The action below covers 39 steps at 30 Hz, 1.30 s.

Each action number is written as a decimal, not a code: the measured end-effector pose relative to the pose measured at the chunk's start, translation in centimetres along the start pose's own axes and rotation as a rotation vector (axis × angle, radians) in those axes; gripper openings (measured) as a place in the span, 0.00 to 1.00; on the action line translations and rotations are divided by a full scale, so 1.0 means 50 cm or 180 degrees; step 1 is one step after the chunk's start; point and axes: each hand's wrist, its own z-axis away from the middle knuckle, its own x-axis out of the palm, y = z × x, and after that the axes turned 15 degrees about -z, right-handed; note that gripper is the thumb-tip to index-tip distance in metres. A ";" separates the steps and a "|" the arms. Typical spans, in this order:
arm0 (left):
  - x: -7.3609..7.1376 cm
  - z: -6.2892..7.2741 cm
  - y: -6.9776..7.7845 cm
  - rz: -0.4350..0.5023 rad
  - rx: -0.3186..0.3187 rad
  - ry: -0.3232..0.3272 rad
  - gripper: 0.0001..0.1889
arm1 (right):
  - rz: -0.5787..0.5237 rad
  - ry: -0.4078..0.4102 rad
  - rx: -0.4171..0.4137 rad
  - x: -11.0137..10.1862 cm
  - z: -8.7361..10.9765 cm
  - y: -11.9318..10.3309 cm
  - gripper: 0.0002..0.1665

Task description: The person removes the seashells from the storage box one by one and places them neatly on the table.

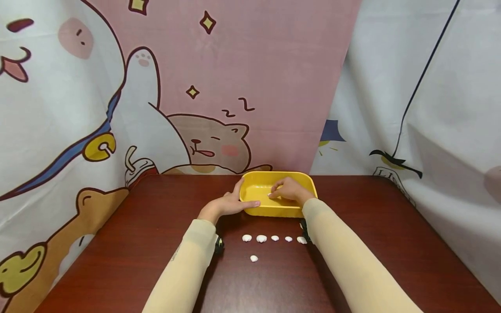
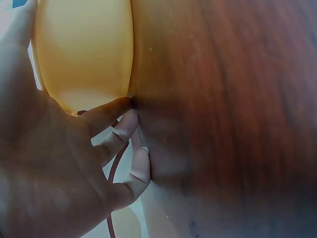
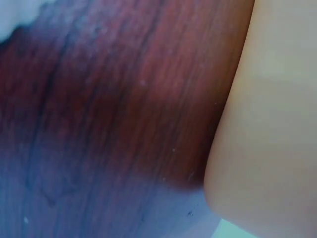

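Observation:
A yellow plastic tray [image 1: 278, 211] stands on the table near its far edge. My left hand [image 1: 228, 203] holds the tray's left end, thumb along the front wall and fingers at the left side. In the left wrist view its fingers [image 2: 130, 124] lie beside the yellow wall. Inside the tray is my right hand [image 1: 290, 190], its thumb and fingertips pinching a small white seashell [image 1: 270, 195]. Nearer than the tray, several white seashells [image 1: 261, 238] lie in a row. One more seashell [image 1: 254, 258] sits in front of that row.
The dark red-brown wooden table [image 1: 176, 191] fills the lower view. A cartoon-printed cloth [image 1: 274, 87] hangs behind and along the sides. In the right wrist view, the tray's outer wall [image 3: 267, 124] rises at the right.

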 end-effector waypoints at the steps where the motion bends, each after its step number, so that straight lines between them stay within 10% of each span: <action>1: -0.001 0.000 0.001 -0.0006 -0.0012 -0.0012 0.67 | 0.0010 -0.0009 -0.0030 0.000 0.001 0.000 0.14; 39: 0.000 0.003 0.001 -0.0029 0.0006 -0.0001 0.67 | 0.0233 0.0054 -0.0249 0.019 0.002 -0.003 0.11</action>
